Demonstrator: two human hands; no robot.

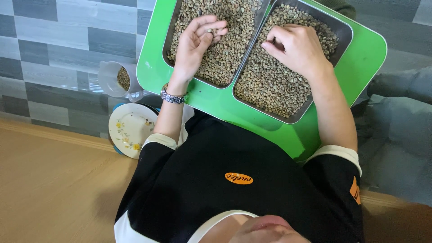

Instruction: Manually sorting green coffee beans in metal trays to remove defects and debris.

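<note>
Nearest the camera, a black shirt with white-trimmed sleeves [234,189] fills the bottom of the view, and a wooden floor strip [54,180] runs off beside it. Just past that, one flowered plate [130,128] lies on the floor, and beside it one clear plastic jug [118,80] with a small heap of beans inside.

Now the green tray [216,101], a single one, resting across the person's lap. On it sit two metal trays, side by side and touching along their inner rims. Both are filled with pale, greenish-tan beans, small and oval, packed in an even layer.

Two hands at work, one per tray. The left hand [198,40], a metal watch [173,96] on its wrist, is over the left metal tray [167,45], palm turned up, fingers curled loosely, with a bean or two pinched at the fingertips [215,30]. Beans [225,54] lie right under and around it.

The right hand [294,47] is down in the right metal tray [294,118], knuckles up, fingers bent, fingertips touching the beans at the far end; whether it holds any I cannot tell.

Farthest out, grey tiled flooring [54,40].
</note>
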